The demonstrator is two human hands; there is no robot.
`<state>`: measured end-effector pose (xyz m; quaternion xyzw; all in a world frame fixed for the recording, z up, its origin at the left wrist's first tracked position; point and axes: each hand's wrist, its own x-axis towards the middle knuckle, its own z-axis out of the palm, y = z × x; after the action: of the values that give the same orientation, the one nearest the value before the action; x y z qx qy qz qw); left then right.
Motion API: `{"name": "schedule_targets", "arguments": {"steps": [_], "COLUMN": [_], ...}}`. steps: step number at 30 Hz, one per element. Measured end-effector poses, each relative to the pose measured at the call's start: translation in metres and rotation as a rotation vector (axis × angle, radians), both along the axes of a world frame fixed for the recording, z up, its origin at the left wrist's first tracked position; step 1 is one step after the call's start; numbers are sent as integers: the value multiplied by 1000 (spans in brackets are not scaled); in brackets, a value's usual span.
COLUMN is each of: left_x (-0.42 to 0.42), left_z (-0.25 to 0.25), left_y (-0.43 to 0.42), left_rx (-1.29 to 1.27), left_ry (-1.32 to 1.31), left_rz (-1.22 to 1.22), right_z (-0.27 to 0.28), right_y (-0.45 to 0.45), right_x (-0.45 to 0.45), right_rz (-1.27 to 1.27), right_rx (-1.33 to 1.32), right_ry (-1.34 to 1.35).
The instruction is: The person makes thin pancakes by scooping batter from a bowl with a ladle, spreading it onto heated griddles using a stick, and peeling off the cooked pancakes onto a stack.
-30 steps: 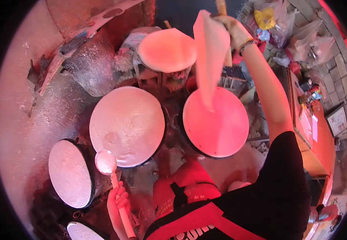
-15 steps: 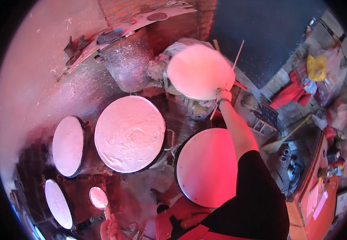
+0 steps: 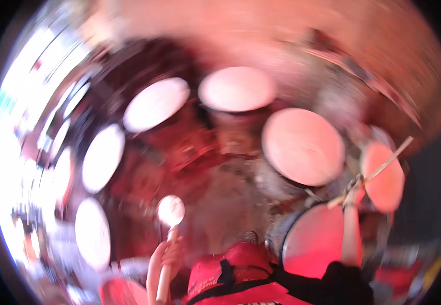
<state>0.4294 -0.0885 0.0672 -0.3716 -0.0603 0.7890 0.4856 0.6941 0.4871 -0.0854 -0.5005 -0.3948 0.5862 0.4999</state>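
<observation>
Gripping the ladle [image 3: 171, 210] by its handle in the closed left hand [image 3: 172, 254], holding its bowl end up before the red apron [image 3: 251, 296], probably to clear the round griddles [image 3: 238, 89], while clamping the right hand [image 3: 354, 195] around a thin wooden stick [image 3: 389, 158], angling it across the pale round flatbread [image 3: 385, 184] at far right. Reaching the right forearm [image 3: 351, 229] over the edge of the nearest griddle [image 3: 313, 241], with a pale-topped griddle [image 3: 303, 147] just beyond, seemingly set for easy reach from one spot.

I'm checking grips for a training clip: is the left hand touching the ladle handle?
Touching. The head view shows it: the left hand has its fingers wrapped around the ladle handle.
</observation>
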Motion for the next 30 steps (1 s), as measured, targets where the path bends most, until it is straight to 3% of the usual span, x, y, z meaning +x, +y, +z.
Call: {"name": "schedule_targets", "arguments": {"steps": [1, 2, 3, 4, 5, 7, 8, 9, 11, 12, 14, 15, 17, 18, 19, 21, 22, 24, 26, 27, 28, 30], "left_x": [2, 10, 20, 31, 45, 68, 84, 100, 120, 134, 165, 182, 211, 225, 226, 235, 234, 228, 219, 212, 203, 173], "left_z": [-12, -25, -38, -49, -59, -96, -110, -120, -141, -113, -148, -147, -168, -173, -213, -239, -250, -265, -292, -314, -330, -340], "left_y": [-19, -43, -67, -93, -101, -162, -183, -203, -248, -227, -276, -278, -315, -325, -365, -390, -404, -429, -457, -471, -486, -514], "left_rx": [4, -47, -102, -107, -127, -131, -259, -392, -913, -915, -992, -1005, -1017, -1099, -1186, -1222, -1370, -1663, -2054, -2242, -2425, -2553], "left_ry": [4, 65, 116, 105, 131, 126, 127, 102, 96, 60, -48, -64, -171, -219, -261, -252, -226, -129, 149, 309, 484, 558], "left_rz": [61, 146, 218, 338, 415, 584, 690, 791, 764, 871, 1015, 1064, 1076, 999, 927, 836, 678, 262, -161, -223, -285, -861], "right_z": [24, 27, 28, 19, -32, 31, 34, 37, 38, 75, 81, 100, 107, 99, 65, 51, 47, 49, 75, 92, 106, 122], "right_y": [-60, -119, -162, -232, -262, -434, -486, -533, -618, -605, -668, -677, -734, -749, -800, -841, -861, -888, -899, -901, -898, -886], "right_x": [-87, -150, -205, -248, -281, -310, -316, -319, -321, -321, -317, -316, -314, -314, -322, -320, -320, -318, -324, -328, -329, -327], "right_rz": [111, 349, 982, 1230, 1418, 1839, 2073, 2303, 2632, 2734, 2808, 2841, 2847, 2798, 2732, 2765, 2755, 2934, 3010, 3093, 3011, 2746], "right_rx": [-167, -263, -841, -525, -797, 34, 128, 123, -16, -47, -303, -321, -160, -243, -234, -135, -134, 221, 268, 320, 201, -198], "right_ry": [-138, -28, 264, 282, 281, -97, -103, -187, -428, -447, -774, -808, -1088, -1149, -1288, -1359, -1382, -1395, -1504, -1586, -1729, -1899]}}
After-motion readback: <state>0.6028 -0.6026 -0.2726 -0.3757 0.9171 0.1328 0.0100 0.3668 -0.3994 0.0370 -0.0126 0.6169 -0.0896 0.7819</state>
